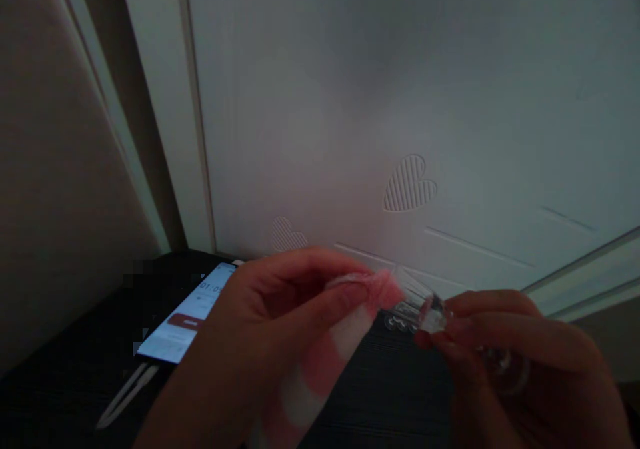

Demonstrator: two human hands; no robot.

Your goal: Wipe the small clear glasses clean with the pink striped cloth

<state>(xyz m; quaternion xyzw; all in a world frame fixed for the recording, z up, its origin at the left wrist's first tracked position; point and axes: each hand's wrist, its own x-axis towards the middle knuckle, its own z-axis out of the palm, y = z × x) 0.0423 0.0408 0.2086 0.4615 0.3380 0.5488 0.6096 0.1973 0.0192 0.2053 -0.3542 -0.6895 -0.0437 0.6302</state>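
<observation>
My left hand (300,302) pinches a soft pink-and-white striped strip (320,362) between thumb and fingers. Its pink, fuzzy-looking end (387,290) sticks out past the fingertips, while the striped length slants down to the bottom edge. To the right, the fingers of my right hand (515,349) are closed on a clear, shiny faceted piece (434,316). Thin transparent material spans the gap between the two hands; in the dim light I cannot make out what it is. Another clear rounded part (507,369) shows below my right fingers.
A lit phone (187,322) lies on the dark tabletop (380,402) at left, with a white cable (127,396) beside it. Small clear round things (397,324) are behind the hands. A pale panel (300,102) with embossed hearts rises at the back.
</observation>
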